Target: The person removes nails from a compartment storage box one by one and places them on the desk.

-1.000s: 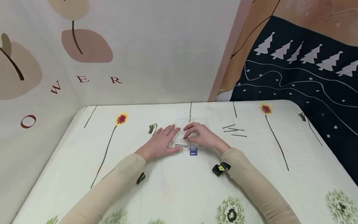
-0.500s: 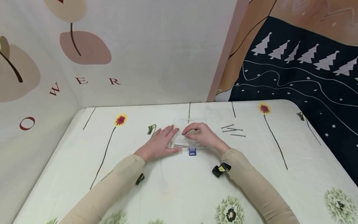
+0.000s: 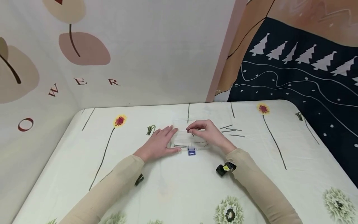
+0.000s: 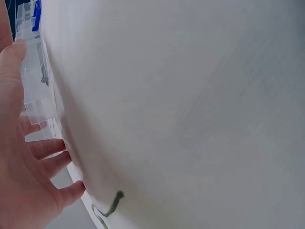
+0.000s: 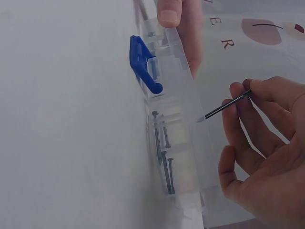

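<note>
A clear plastic compartment box (image 5: 183, 129) with a blue latch (image 5: 140, 62) lies on the table. My left hand (image 3: 158, 142) rests at the box's left side with spread, fairly straight fingers; its thumb touches the front near corner. Between thumb and fingertips, my right hand (image 3: 209, 133) pinches a nail (image 5: 225, 107) above the right part of the box. That nail slants, and its pale end points toward the box in the right wrist view. Several nails (image 5: 167, 172) lie inside the front compartments right of the latch. Others (image 3: 180, 146) sit left of the latch, near my left thumb.
Several loose nails (image 3: 236, 135) lie on the table to the right of the box. A white cloth (image 3: 167, 186) with printed flowers covers the table. A pale printed backdrop (image 3: 156, 62) rises behind, and a dark one with trees (image 3: 293, 71) hangs at the right.
My right hand has risen slightly and moved to the right, and the nail in its fingertips now shows. Nails in the front right of the box have come into sight. The left hand stays put.
</note>
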`<state>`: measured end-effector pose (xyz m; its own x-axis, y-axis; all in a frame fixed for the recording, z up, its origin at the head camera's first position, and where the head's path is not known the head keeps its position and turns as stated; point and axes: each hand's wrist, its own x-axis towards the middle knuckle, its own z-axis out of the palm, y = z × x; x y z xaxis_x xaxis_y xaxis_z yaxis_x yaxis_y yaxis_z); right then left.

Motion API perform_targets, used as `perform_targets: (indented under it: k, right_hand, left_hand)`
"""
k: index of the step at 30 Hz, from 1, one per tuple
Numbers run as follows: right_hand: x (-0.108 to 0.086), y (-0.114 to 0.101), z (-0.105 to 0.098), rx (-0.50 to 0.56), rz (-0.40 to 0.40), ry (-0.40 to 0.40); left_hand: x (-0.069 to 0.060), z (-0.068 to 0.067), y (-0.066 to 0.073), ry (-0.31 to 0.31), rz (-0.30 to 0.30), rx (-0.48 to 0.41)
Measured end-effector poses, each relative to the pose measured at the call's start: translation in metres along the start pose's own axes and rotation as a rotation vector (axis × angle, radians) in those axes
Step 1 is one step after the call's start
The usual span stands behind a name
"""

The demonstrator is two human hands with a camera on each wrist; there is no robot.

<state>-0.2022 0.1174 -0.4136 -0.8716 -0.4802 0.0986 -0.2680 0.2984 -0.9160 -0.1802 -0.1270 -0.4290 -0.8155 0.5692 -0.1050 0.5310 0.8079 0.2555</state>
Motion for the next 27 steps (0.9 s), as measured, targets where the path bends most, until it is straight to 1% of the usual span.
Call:
perform_targets:
  k: [6,11,19,23,27]
  right_hand:
    - [-0.002,0.002,-0.005,-0.013,0.01,0.002]
    - [-0.006,0.002,-0.01,-0.011,-0.009,0.021]
    - [-0.019,0.007,-0.024,-0.022,-0.026,0.009]
    - [-0.025,0.012,-0.032,-0.044,-0.005,0.017]
    - [-0.03,0.017,-0.037,-0.068,0.031,0.023]
  left_hand:
    - [0.001,0.001,0.0,0.012,-0.004,0.014]
    - [0.001,0.0,0.001,0.018,0.001,0.009]
    - [0.001,-0.001,0.0,0.014,0.002,0.015]
    - [0.001,-0.001,0.001,0.016,0.0,0.012]
    - [0.0,0.0,0.001,0.01,-0.004,0.011]
